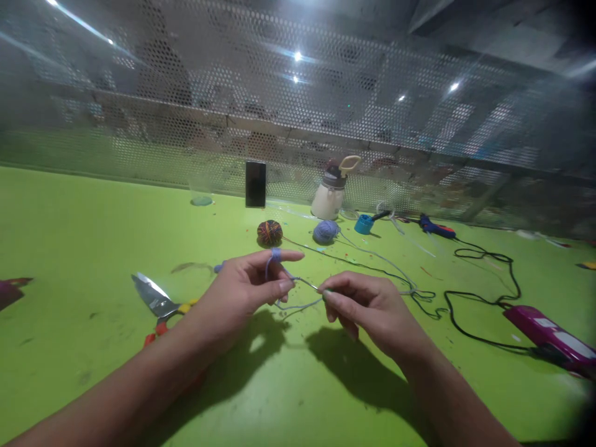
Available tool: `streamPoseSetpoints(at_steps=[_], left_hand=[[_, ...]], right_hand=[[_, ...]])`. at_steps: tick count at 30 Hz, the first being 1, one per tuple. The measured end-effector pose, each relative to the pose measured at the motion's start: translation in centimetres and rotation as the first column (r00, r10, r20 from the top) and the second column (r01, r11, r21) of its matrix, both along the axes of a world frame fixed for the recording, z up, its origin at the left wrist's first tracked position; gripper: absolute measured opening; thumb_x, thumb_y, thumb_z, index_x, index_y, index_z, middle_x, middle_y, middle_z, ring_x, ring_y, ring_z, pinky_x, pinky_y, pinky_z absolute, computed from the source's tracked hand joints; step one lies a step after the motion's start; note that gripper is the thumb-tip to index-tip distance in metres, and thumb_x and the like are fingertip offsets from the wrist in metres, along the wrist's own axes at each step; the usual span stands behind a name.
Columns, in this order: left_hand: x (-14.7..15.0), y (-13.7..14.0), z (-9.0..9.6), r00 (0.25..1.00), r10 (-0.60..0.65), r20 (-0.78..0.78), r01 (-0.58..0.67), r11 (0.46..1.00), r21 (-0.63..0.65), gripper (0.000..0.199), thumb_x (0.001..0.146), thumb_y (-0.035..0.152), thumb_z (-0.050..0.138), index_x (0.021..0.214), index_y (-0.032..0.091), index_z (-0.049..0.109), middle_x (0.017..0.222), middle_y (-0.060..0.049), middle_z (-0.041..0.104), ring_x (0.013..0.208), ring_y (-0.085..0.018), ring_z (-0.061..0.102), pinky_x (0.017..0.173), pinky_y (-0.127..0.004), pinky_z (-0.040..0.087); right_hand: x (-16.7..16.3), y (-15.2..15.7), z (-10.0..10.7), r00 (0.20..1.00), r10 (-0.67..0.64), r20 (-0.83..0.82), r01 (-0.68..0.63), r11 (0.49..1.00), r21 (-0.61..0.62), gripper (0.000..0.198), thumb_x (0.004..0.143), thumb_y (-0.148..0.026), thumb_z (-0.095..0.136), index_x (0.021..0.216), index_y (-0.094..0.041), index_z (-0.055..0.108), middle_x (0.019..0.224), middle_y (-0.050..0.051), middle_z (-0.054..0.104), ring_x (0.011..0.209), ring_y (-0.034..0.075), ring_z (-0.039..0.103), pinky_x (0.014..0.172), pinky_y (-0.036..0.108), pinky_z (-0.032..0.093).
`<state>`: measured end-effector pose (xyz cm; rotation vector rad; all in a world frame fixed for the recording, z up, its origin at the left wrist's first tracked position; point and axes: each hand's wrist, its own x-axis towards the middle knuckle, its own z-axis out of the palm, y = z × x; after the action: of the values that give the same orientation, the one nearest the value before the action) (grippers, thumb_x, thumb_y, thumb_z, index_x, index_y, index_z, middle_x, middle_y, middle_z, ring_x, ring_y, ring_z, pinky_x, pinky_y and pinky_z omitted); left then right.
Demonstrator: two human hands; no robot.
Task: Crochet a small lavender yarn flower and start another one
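Note:
Lavender yarn [276, 254] is wound around the raised index finger of my left hand [242, 282]. That hand's thumb and fingers are closed on the yarn at the fingertips. My right hand [367, 304] pinches a thin crochet hook [308, 284], its metal shaft pointing left toward the pinched yarn; a bit of green shows at its grip. The hook's tip is too small to make out. A strand of yarn hangs in a loop between both hands. Beyond them sit a lavender yarn ball [326, 231] and a multicoloured yarn ball [269, 233].
Open scissors [161, 304] lie left of my left forearm. Toward the perforated screen [288, 105] stand a phone [256, 184], a white bottle [328, 197] and a blue tape roll [364, 224]. A glue gun [436, 227] and a magenta device [549, 335] with black cord are at right.

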<state>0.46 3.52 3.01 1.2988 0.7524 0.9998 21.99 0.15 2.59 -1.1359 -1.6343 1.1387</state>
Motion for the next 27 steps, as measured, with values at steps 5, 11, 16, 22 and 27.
streamPoseSetpoints(at_steps=[5,11,16,22,27], left_hand=[[0.3,0.0,-0.2,0.995,-0.096,-0.008,0.095,0.993,-0.075,0.031,0.075,0.02,0.075,0.105,0.021,0.071,0.072,0.004,0.058,0.065,-0.009,0.053,0.066,-0.026,0.041],[0.4,0.0,-0.3,0.988,-0.144,0.056,0.148,0.985,-0.09,0.045,0.073,0.019,0.077,0.116,0.021,0.064,0.075,0.004,0.061,0.066,-0.009,0.057,0.066,-0.026,0.044],[0.4,-0.1,0.1,0.987,-0.157,0.019,0.158,0.983,-0.095,0.046,0.073,0.017,0.075,0.118,0.021,0.064,0.074,0.004,0.06,0.065,-0.01,0.058,0.067,-0.027,0.045],[0.5,0.0,0.0,0.978,-0.208,0.016,0.209,0.969,-0.135,0.056,0.071,0.016,0.077,0.124,0.022,0.06,0.072,0.004,0.059,0.064,-0.011,0.058,0.064,-0.026,0.044],[0.3,0.1,-0.2,0.97,-0.242,0.015,0.241,0.96,-0.143,0.053,0.073,0.015,0.076,0.123,0.022,0.061,0.072,0.004,0.06,0.065,-0.01,0.058,0.065,-0.025,0.044]], right_hand=[[-0.9,0.4,-0.7,0.988,-0.029,-0.154,0.01,0.992,-0.124,0.023,0.084,-0.038,0.067,0.088,-0.016,0.066,0.061,-0.001,0.062,0.04,0.005,0.047,0.037,0.018,0.036],[-1.2,0.2,-0.8,0.986,-0.026,-0.162,0.009,0.995,-0.102,0.023,0.085,-0.036,0.067,0.099,-0.018,0.067,0.063,-0.001,0.062,0.041,0.006,0.048,0.038,0.019,0.04],[-1.2,-0.1,-0.6,0.987,0.041,-0.153,-0.049,0.997,-0.051,0.034,0.087,-0.03,0.065,0.12,-0.025,0.064,0.064,-0.004,0.052,0.045,0.006,0.046,0.04,0.019,0.042],[-1.3,-0.2,-0.3,0.993,0.115,0.034,-0.115,0.993,0.01,0.034,0.092,-0.027,0.056,0.125,-0.025,0.062,0.058,-0.005,0.045,0.047,0.008,0.042,0.046,0.022,0.039],[-1.1,-0.2,-0.3,0.992,0.101,0.075,-0.102,0.995,0.014,0.033,0.092,-0.027,0.055,0.124,-0.026,0.064,0.06,-0.004,0.05,0.047,0.008,0.042,0.046,0.023,0.037]])
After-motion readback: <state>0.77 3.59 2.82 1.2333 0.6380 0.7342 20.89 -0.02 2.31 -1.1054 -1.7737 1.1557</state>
